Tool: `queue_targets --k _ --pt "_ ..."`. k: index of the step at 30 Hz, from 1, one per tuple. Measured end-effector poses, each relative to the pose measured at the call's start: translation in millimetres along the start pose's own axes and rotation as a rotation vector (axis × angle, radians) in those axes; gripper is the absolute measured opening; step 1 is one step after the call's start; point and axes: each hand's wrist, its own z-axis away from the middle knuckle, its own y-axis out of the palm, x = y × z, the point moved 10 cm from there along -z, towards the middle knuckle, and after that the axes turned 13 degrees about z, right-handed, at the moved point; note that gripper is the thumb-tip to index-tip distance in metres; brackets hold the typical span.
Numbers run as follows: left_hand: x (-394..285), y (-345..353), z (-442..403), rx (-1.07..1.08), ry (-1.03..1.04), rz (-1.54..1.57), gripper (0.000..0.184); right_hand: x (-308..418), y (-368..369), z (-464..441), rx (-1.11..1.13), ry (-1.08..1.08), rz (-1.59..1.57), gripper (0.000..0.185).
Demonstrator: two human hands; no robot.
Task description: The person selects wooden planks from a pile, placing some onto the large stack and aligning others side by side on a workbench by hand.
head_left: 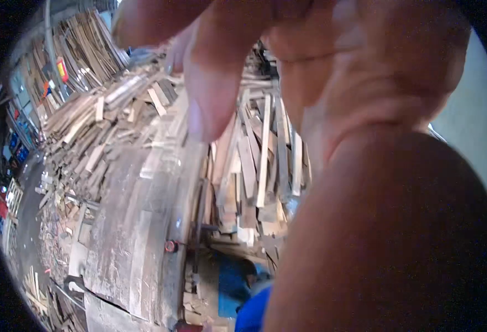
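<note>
My right hand (321,72) is very close to the camera and fills the upper right of the head view, slightly blurred. Its wrist and forearm come up from the lower right. The fingers are bent and apart, and one fingertip hangs down over the view of the wood. No object shows between them; the top of the hand is cut off by the frame. A bit of blue cloth (253,311) lies beside the forearm. My left hand is out of sight.
A long worn workbench or machine bed (124,238) runs below, with a small red round part (170,246) at its edge. Heaps of wood offcuts (260,149) lie beyond and alongside. Tall boards (83,47) lean at the back left. A pale wall (478,105) stands right.
</note>
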Motion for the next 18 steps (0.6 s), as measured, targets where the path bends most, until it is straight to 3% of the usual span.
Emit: queue_targets --k 5,12,18 --pt "-24 14 -69 0.1 0.202 0.023 0.03 22 1 -4 0.059 -0.079 0.143 0.04" --pt "-109 -76 41 -0.001 0.366 -0.092 0.031 7 55 22 0.096 -0.038 0.094 0.048" --pt "-194 -153 107 -0.108 0.646 -0.222 0.031 13 126 12 0.213 -0.139 0.01 0.056"
